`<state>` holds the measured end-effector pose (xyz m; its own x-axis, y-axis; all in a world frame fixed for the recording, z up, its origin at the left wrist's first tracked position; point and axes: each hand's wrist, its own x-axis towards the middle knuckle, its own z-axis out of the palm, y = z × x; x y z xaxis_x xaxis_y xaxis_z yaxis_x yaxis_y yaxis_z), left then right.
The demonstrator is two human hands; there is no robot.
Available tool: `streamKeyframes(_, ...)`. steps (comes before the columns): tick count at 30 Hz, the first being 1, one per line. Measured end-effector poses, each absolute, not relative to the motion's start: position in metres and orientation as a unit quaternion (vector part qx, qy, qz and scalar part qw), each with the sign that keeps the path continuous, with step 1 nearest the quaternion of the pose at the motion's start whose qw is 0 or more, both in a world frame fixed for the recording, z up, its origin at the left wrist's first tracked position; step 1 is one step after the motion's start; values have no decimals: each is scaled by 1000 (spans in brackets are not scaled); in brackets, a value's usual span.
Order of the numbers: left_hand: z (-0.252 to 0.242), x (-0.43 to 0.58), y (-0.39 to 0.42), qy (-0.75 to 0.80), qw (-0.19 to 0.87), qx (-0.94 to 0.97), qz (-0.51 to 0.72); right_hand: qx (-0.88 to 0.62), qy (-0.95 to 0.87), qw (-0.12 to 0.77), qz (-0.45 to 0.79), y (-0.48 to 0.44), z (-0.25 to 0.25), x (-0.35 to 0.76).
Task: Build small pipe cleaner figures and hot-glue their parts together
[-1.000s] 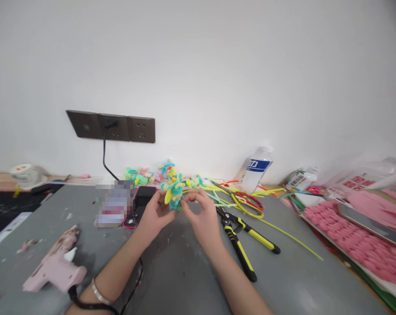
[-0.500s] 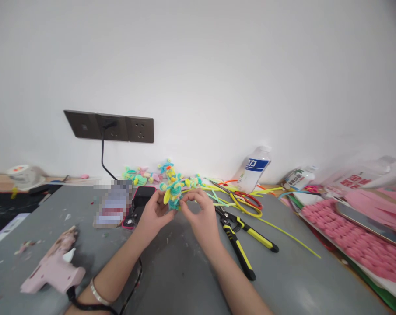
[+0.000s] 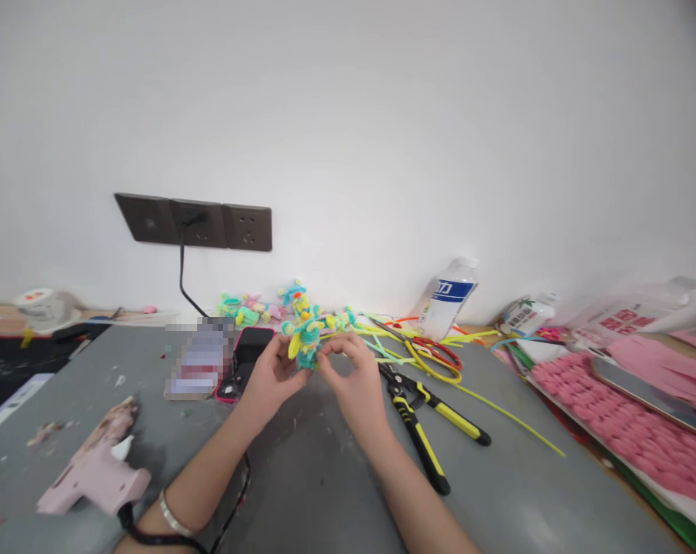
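Between my two hands is a small pipe-cleaner figure (image 3: 307, 337) in turquoise and yellow, held above the grey table. My left hand (image 3: 275, 375) grips its left side, the fingers curled behind it and partly hidden. On the other side, my right hand (image 3: 351, 368) pinches the figure's lower right edge between thumb and fingertips. More fuzzy pipe-cleaner figures (image 3: 247, 309) lie behind, against the wall, in green, pink and yellow. Loose pipe cleaners (image 3: 512, 417) and yellow-handled scissors (image 3: 434, 368) are to the right of my right hand.
Black-and-yellow pliers (image 3: 425, 431) lie right of my right forearm. A pink glue gun (image 3: 97, 477) with a black cord rests at left. Phones (image 3: 252, 346) lie left of my hands. A white bottle (image 3: 448, 298) leans at the wall; a pink woven piece (image 3: 618, 423) is far right.
Almost nothing differs. Both hands keep their grip on the figure in the same place, and the whole view has shifted very slightly.
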<state>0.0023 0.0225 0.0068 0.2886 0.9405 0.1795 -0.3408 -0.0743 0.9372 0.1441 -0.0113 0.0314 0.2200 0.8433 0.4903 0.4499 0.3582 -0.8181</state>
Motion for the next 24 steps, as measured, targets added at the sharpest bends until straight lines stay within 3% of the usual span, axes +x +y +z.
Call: streamKeyframes(24, 9, 2, 22, 295, 616, 514, 520, -536, -600, 568, 172, -11, 33, 144)
